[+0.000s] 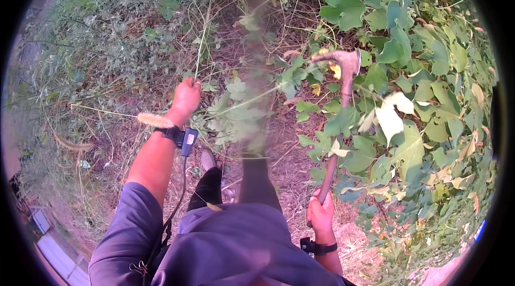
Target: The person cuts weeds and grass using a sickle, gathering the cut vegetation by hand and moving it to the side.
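My left hand [186, 98] is closed, its fingers pinched around a thin green plant stem [201, 45] that runs up and away from it. A fuzzy grass seed head [155, 120] crosses just above that wrist. Over on the right, my right hand [321, 211] wraps round the lower end of a long-handled tool with a hooked head [347, 79]. Its brown handle slants upward, and the curved head points left among the vines. Leaves cover part of the handle. Lobed leaves [236, 112], blurred in places, hang between my two hands.
Dense broad-leaved vines [424, 93] fill the right side. Tangled weeds [118, 34] grow at the left and far side. Dry stalks litter the ground [292, 152]. My shoe [208, 159] stands below the left hand. A dark cable [182, 184] runs along my left arm.
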A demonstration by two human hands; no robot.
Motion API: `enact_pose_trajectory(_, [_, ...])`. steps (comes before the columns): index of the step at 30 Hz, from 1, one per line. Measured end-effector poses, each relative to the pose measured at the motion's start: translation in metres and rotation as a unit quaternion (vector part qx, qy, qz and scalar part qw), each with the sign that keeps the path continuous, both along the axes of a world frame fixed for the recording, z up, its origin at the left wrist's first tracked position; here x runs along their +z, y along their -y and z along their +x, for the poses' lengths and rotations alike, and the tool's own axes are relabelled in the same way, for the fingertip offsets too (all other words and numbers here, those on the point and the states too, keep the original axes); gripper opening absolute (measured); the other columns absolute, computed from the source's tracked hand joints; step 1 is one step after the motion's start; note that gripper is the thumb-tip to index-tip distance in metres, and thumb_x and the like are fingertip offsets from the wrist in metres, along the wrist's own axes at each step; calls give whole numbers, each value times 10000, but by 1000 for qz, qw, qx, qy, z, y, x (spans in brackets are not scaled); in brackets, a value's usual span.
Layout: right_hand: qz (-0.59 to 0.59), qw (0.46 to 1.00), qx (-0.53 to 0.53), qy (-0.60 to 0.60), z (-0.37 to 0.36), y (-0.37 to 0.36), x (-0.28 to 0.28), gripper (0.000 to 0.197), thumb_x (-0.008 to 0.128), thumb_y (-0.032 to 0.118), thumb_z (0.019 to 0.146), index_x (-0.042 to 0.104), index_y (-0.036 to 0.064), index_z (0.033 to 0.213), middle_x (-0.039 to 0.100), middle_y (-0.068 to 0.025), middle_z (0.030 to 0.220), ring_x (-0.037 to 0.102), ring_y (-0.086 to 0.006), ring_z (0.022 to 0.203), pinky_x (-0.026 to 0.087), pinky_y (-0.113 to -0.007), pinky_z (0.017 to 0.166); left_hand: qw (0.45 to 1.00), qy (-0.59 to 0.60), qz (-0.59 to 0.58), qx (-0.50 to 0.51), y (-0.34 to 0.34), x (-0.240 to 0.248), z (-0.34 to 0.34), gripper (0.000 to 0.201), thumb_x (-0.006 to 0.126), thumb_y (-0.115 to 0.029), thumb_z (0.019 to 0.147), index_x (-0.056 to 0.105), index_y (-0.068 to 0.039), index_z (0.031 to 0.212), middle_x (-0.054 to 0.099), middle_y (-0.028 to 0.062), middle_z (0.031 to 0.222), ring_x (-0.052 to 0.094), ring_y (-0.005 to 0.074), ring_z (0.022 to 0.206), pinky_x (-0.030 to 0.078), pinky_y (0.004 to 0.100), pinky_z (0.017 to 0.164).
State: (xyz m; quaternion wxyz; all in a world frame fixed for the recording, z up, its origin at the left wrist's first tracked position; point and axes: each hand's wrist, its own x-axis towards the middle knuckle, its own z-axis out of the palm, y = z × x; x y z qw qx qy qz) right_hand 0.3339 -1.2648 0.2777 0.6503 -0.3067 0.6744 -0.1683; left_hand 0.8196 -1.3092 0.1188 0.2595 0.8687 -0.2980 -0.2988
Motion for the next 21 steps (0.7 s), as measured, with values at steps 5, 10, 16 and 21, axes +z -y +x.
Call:
enact_pose_trajectory(5, [-41,989,131,49,71,63,-30,137,566,11,912,505,69,1020,490,32,622,441,-63,412,358,-230,381,986,113,76,-94,-24,38,31,290,505,-246,972,618,13,1038,654,286,908,631,460,903,492,505,801])
enact_pose_trajectory(10, [-151,950,254,105,196,152,-112,153,588,101,912,514,70,1043,481,31,629,448,-72,420,372,-254,378,973,164,101,-130,-28,53,25,254,486,-224,974,587,3,1026,660,279,915,631,463,887,498,535,791])
enact_pose_trajectory(16, [-106,934,331,88,290,215,-166,183,604,129,862,553,65,1026,512,16,667,475,-102,497,397,-294,441,969,185,94,-135,-18,63,8,202,494,-174,955,588,4,975,672,262,875,657,444,845,524,525,768])
enact_pose_trajectory(21, [-91,938,331,53,251,208,-207,154,581,109,875,583,49,1017,542,11,682,479,-101,508,385,-290,444,971,182,79,-136,-18,61,0,203,502,-176,954,589,7,938,666,260,849,645,454,820,510,531,750])
